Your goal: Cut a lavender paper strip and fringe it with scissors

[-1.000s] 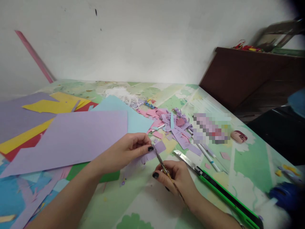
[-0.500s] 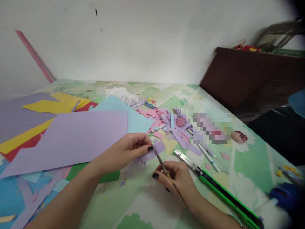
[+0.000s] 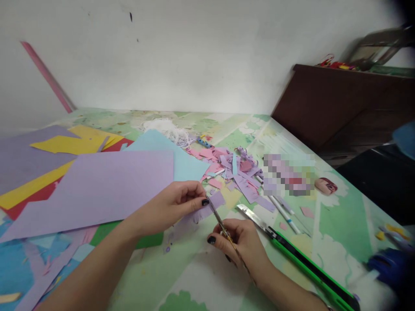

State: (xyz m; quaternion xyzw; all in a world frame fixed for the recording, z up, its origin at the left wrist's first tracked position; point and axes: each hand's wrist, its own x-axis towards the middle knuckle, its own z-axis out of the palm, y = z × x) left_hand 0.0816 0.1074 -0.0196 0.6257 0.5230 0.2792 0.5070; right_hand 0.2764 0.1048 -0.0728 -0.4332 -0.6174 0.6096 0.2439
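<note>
My left hand [image 3: 181,201] pinches a small strip of purple paper [image 3: 216,200] between thumb and fingers. Fringe cuts show along the strip's lower edge. My right hand [image 3: 241,242] is closed around a pair of scissors [image 3: 221,222], whose handles lie partly hidden under the fingers. The scissor blades point up and away from me and reach the strip beside my left thumb. A green utility knife [image 3: 308,261], its blade out, lies on the table just right of my right hand.
Large purple sheet [image 3: 123,185], light blue sheet [image 3: 175,153] and yellow paper [image 3: 71,144] lie on the left. A heap of pink and purple scraps [image 3: 238,170] sits in the middle, near white string [image 3: 167,131]. White sticks [image 3: 287,214] and a painted stone [image 3: 326,185] lie further right.
Almost nothing differs. Both hands, the purple strip and the scissors hold nearly the same place.
</note>
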